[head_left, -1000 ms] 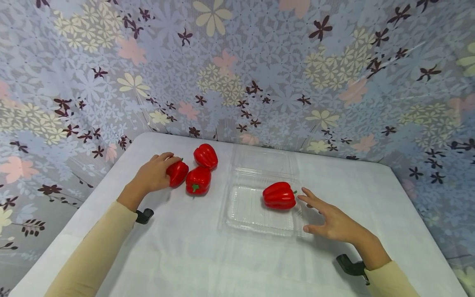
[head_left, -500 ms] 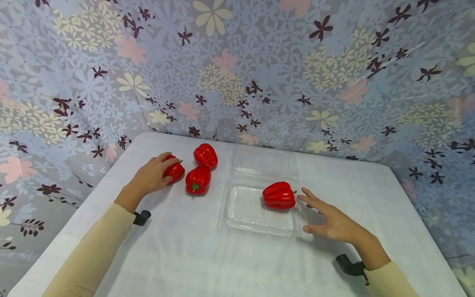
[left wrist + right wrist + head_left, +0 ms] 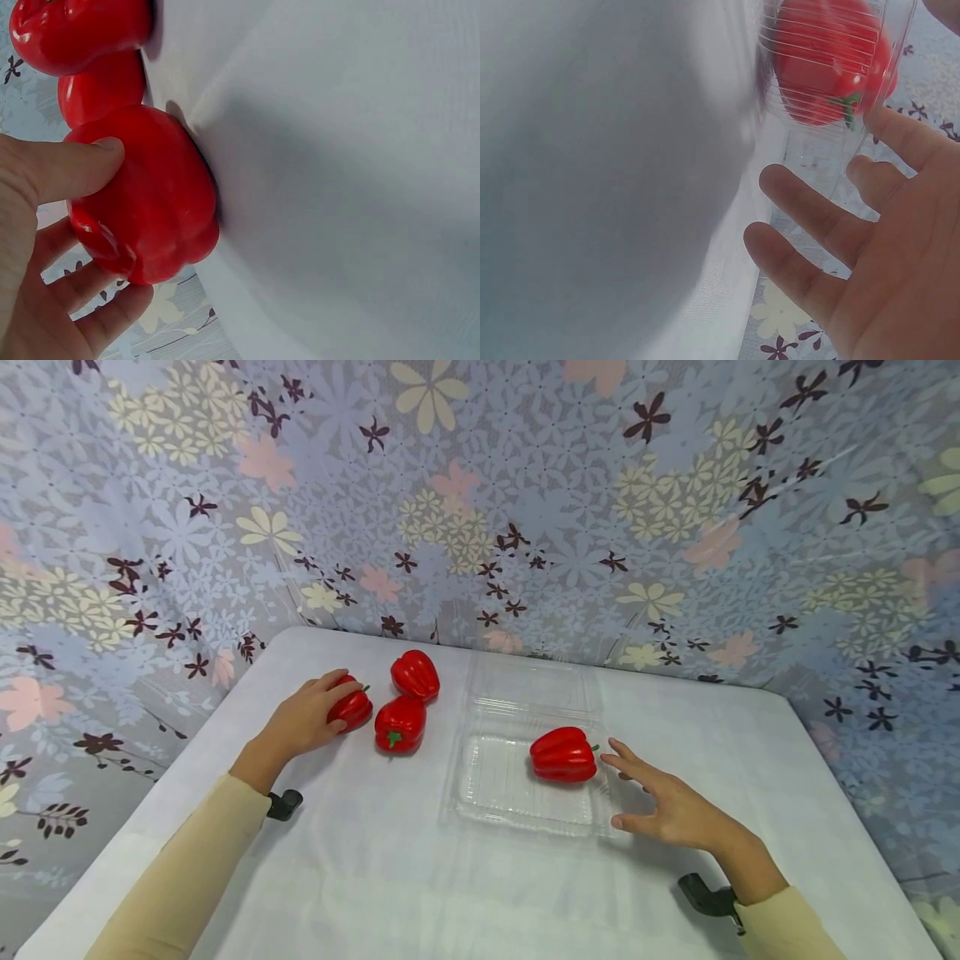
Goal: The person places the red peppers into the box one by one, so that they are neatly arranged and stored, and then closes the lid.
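My left hand [image 3: 303,718] grips a red bell pepper [image 3: 354,707] on the left of the table, thumb on one side and fingers round the other in the left wrist view. Just right of it lie two more red bell peppers, a rear one [image 3: 416,676] and a front one [image 3: 401,725] with its green stem facing me. A further bell pepper [image 3: 564,755] lies on its side in a clear plastic clamshell box [image 3: 487,781]. Beside that box's right edge, my right hand [image 3: 675,814] has its fingers spread and holds nothing; its fingertips are right at the wall.
The box's clear lid [image 3: 532,685] lies folded back toward the wall. A white cloth covers the table [image 3: 390,877]. Flowered fabric [image 3: 480,485] hangs behind the table and along its sides. A black wrist mount [image 3: 708,897] sits under the right wrist.
My left hand has shifted slightly left with its bell pepper, widening the gap to the two peppers beside it. My right hand and the box have stayed in place.
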A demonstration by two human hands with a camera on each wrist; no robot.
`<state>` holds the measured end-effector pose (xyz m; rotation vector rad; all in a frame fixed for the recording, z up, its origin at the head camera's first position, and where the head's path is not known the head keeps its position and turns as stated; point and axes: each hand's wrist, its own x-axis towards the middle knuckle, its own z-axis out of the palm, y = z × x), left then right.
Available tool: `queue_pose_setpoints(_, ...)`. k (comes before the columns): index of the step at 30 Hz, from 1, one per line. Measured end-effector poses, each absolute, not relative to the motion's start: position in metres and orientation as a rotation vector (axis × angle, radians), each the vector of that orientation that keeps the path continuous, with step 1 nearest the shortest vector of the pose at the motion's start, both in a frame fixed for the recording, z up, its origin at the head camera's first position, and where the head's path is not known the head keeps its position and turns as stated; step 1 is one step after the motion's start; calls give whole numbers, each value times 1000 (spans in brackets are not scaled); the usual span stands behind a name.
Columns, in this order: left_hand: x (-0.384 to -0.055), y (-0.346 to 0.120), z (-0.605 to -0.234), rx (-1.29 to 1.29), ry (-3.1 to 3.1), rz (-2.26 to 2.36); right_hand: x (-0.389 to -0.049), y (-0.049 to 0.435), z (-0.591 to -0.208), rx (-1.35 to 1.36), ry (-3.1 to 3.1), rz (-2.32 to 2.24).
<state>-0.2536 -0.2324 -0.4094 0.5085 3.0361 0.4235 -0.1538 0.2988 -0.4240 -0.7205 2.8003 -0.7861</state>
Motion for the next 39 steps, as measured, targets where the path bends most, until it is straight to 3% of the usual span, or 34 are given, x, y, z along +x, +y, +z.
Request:
queue_pose_setpoints(28,-254,-236,-411,433,3024,508,-153,299,-427,-725,2812,-796)
queue_pose_setpoints(39,-251,-244,-392,461,3092,638,-153,298,-427,-720,2809,-803)
